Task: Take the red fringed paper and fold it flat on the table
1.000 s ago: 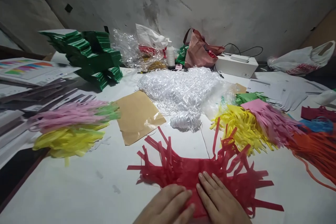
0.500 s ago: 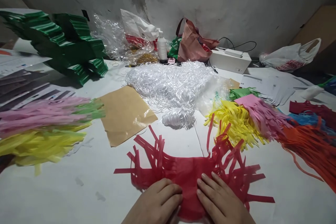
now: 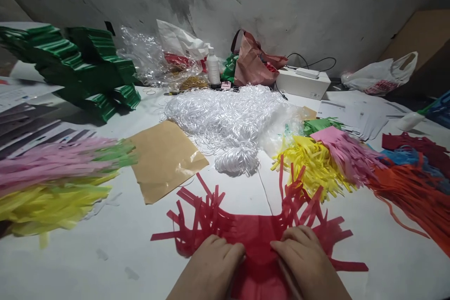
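At bottom centre of the head view, both hands sit on a red fringed tissue-paper sheet [image 3: 256,239] lying flat on the white table [image 3: 116,248], fringe strips fanning away from the person on both sides. Left hand [image 3: 211,267] rests on the near-left part of the sheet, fingers curled down onto the paper, not closed around anything. Right hand [image 3: 305,262] on the near-right part, fingers bent with tips gathered on the paper; looks like a pinch on a fold, but can't tell for sure from this angle. Hands close together, a gap of red paper between them. Beyond the sheet: white plastic string heap [image 3: 232,122] at mid table, crumpled brown paper sheet [image 3: 163,159] to its left. Right side: yellow fringed paper bundle [image 3: 312,164] just beside the red fringe, pink fringed paper bundle [image 3: 346,150] overlapping it, orange fringed paper pile [image 3: 418,197] further right. Left edge: pink and yellow fringed paper stack [image 3: 49,183]. Far left: green corrugated folded paper stacks [image 3: 77,65]. Along the back wall: white plastic bottle [image 3: 213,66], pinkish-brown bag [image 3: 251,63], white box [image 3: 303,83] with a cable, white plastic bag [image 3: 379,75] at far right.
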`<action>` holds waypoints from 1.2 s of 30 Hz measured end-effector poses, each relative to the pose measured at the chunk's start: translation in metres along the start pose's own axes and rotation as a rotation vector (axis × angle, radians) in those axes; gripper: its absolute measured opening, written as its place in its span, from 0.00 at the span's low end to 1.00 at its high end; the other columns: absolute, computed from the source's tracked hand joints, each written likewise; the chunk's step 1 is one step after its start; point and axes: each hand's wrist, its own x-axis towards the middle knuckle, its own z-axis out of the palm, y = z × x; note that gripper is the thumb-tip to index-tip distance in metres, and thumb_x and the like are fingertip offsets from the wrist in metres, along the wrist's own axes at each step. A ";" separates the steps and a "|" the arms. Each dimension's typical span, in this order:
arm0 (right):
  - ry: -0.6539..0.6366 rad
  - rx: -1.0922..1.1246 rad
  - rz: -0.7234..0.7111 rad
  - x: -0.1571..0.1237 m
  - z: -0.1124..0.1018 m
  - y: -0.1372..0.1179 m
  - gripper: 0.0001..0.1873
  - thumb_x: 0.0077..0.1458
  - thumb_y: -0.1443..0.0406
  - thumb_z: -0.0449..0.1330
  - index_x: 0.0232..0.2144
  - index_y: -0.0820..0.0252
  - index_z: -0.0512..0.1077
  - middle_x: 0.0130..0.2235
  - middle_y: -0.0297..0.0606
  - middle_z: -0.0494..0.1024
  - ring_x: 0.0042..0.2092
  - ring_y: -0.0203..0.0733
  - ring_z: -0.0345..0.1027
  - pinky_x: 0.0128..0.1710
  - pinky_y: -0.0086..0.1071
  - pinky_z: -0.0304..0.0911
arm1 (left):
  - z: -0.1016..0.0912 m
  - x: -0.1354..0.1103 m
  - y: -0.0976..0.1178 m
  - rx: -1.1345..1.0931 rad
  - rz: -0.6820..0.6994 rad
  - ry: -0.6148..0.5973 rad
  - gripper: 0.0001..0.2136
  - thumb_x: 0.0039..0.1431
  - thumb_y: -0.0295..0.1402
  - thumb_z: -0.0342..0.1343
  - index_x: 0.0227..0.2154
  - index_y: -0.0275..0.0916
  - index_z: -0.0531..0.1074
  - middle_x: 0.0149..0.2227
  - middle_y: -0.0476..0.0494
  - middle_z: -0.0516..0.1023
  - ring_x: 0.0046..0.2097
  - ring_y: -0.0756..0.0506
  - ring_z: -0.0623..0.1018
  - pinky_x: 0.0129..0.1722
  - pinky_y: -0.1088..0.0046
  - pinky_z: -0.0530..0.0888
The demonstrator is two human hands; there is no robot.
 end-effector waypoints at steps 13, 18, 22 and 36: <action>0.165 -0.227 0.173 0.032 0.018 -0.002 0.14 0.70 0.69 0.46 0.42 0.59 0.72 0.29 0.37 0.74 0.32 0.48 0.65 0.40 0.41 0.54 | 0.000 0.045 -0.005 0.305 -0.284 -0.316 0.14 0.54 0.15 0.46 0.30 0.39 0.71 0.25 0.43 0.83 0.25 0.36 0.83 0.19 0.69 0.64; 0.184 -0.311 0.217 0.032 0.017 0.000 0.17 0.70 0.71 0.44 0.42 0.60 0.72 0.33 0.40 0.75 0.34 0.49 0.67 0.42 0.43 0.55 | 0.003 0.046 -0.002 0.376 -0.240 -0.335 0.16 0.52 0.12 0.45 0.31 0.38 0.72 0.27 0.41 0.83 0.26 0.34 0.84 0.21 0.67 0.69; 0.316 -0.341 0.121 0.032 0.011 -0.001 0.18 0.69 0.72 0.43 0.44 0.62 0.74 0.45 0.51 0.77 0.49 0.57 0.69 0.53 0.53 0.54 | -0.001 0.050 0.001 0.401 -0.222 -0.353 0.19 0.50 0.10 0.44 0.31 0.37 0.73 0.28 0.41 0.83 0.28 0.36 0.84 0.24 0.65 0.74; 0.129 -0.159 -0.113 0.031 0.014 -0.001 0.15 0.64 0.74 0.48 0.30 0.58 0.70 0.28 0.34 0.73 0.32 0.41 0.65 0.53 0.43 0.57 | 0.026 0.027 -0.012 0.299 0.277 0.412 0.09 0.67 0.29 0.50 0.41 0.39 0.76 0.43 0.43 0.83 0.48 0.38 0.75 0.60 0.52 0.58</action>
